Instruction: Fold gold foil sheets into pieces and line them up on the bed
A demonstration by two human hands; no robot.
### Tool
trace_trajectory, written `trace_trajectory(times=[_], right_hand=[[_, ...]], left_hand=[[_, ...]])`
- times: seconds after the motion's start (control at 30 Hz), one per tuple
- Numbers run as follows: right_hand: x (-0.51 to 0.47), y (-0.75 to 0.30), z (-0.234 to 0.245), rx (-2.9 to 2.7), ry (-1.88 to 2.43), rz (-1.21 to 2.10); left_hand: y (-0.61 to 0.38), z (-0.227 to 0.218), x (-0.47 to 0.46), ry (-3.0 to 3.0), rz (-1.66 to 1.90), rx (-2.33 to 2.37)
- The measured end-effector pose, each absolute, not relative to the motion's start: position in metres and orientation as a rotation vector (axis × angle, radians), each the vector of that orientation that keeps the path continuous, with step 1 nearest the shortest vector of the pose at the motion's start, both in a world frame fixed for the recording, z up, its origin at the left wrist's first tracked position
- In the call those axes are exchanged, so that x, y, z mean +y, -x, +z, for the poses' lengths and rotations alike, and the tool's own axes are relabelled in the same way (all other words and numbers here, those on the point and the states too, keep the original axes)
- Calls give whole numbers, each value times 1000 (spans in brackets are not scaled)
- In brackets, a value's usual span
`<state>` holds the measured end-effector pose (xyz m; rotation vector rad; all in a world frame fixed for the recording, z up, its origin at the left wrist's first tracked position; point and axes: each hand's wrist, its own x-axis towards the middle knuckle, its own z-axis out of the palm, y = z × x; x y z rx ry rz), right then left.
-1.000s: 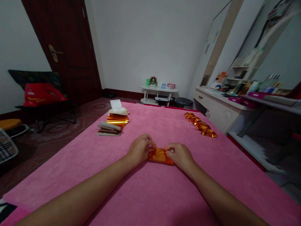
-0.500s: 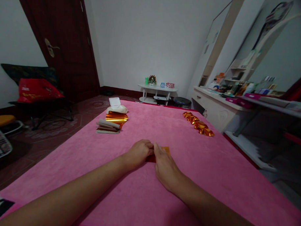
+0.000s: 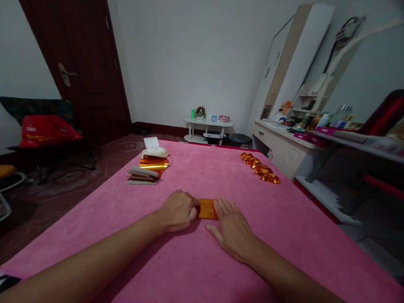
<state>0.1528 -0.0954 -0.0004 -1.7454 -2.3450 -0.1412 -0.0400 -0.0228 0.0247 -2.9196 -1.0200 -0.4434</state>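
- The orange foil point(image 3: 208, 208) in front of me is a small, flat, roughly four-sided piece, glossy amber, with faint creases across its face.
- It lies on the pink-covered tabletop point(image 3: 192, 262), between my two hands.
- My left hand point(image 3: 179, 210) rests at the foil's left end, knuckles up, its fingers curled in close together; I touch that end, though I cannot tell whether thumb and finger pinch it.
- My right hand point(image 3: 234, 230) is palm down and opened out, its fingers straight and nearly side by side, their tips on the foil's right end, the thumb spread away from them.
- Past my left hand, near the left edge, lie a stack of greyish sheets point(image 3: 142, 175), an orange sheet point(image 3: 155, 164) and a white pack point(image 3: 154, 152) with its lid raised.
- Toward the right edge, a slanting row of crumpled orange pieces point(image 3: 260, 168) sits well apart from my right hand.
- Pink cloth stretches from my hands to both groups and on to the far edge; tiled floor point(image 3: 106, 159) shows below the left edge, and a white dresser point(image 3: 281, 142) stands past the right one.
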Motion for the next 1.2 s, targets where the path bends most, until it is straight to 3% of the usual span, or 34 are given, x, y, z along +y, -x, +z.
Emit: trace_trajectory(times=[0.17, 0.33, 0.6, 0.9, 1.2], right_hand=[[-96, -150, 1, -2336, 1733, -118], [-95, -151, 1, -2350, 1746, -83], [-93, -142, 15, -2372, 1800, 34], [-89, -113, 22, -2326, 1686, 647], [-88, -185, 36, -2258, 1899, 288]], left_hand=[[-5, 28, -17, 2794, -232, -1180], [-6, 8, -3, 2667, -520, -1653], [37, 11, 25, 2906, -519, -1954], [36, -2, 37, 2972, -564, -1950], [34, 9, 28, 2937, -551, -1986]])
